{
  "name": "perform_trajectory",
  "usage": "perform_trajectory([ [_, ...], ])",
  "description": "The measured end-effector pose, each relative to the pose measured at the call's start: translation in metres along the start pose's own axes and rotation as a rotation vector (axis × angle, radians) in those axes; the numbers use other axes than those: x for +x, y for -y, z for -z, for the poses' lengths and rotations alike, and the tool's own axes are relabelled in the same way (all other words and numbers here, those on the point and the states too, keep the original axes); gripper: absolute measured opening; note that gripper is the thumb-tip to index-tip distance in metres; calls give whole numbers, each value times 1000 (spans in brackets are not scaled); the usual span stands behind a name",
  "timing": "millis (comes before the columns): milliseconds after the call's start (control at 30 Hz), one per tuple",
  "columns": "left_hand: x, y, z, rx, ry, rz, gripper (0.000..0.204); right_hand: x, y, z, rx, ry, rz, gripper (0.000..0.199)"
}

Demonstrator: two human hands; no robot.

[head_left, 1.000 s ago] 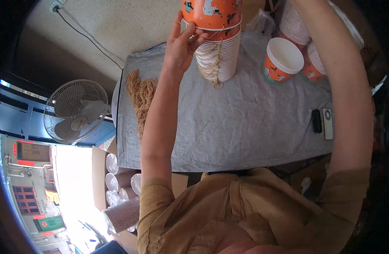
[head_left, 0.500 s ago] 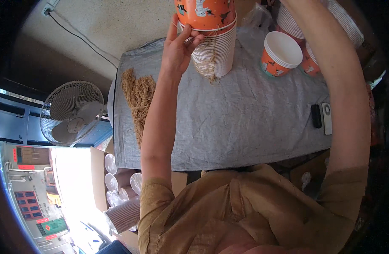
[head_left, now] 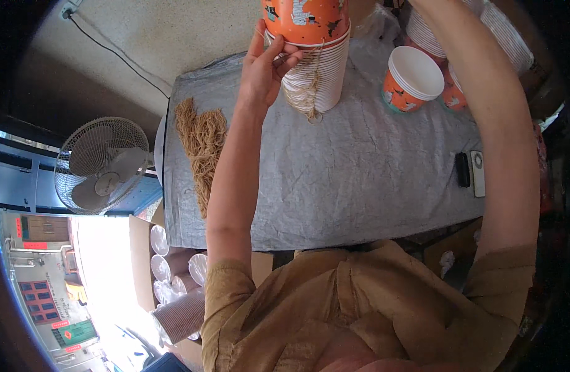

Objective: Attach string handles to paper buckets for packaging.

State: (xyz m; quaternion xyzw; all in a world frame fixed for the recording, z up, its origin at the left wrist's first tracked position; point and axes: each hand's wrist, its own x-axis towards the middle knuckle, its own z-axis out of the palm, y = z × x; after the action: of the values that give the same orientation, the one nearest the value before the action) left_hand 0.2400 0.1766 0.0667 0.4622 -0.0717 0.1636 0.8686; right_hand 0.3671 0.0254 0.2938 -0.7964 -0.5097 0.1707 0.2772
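Observation:
At the far side of the table, my left hand (head_left: 264, 71) is closed at the rim of an orange paper bucket (head_left: 306, 22) with dark and white printed figures. That bucket sits upside down, its top cut off by the picture's edge, over a tall stack of white-rimmed buckets (head_left: 328, 77). Thin tan strings (head_left: 313, 93) hang down the near side of the stack, and some lie by my fingers. My right forearm reaches up along the right side; the right hand itself is beyond the upper edge.
Tan string bundles (head_left: 201, 146) lie on the grey-covered table (head_left: 347, 180) at left. Upright orange buckets (head_left: 409, 93) stand at right, near more stacks. A black object (head_left: 462, 170) and a white device (head_left: 477, 173) lie at the right edge. A fan (head_left: 102, 166) stands left, above boxed, wrapped cup stacks (head_left: 181, 316).
The view has shifted slightly, with the fan and string bundles a little farther left. The left hand keeps its place at the bucket rim. Otherwise the buckets look the same.

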Motion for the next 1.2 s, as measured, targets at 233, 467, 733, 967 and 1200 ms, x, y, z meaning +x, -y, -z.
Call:
perform_trajectory([
  [233,5,5,19,-163,-35,26,60,-17,15,1,120,62,-59,86],
  [467,10,18,30,-499,11,53,65,-2,-14,-20,-91,-246,52,77],
  [733,-8,37,83,-678,-154,-39,26,-14,-38,-22,216,-328,301,60],
  [967,-163,84,116,-819,-447,16,39,-140,-218,-66,-366,-427,-61,29],
  [1200,-258,137,50,-542,-481,302,39,-195,-270,-149,-327,-461,-270,30],
])
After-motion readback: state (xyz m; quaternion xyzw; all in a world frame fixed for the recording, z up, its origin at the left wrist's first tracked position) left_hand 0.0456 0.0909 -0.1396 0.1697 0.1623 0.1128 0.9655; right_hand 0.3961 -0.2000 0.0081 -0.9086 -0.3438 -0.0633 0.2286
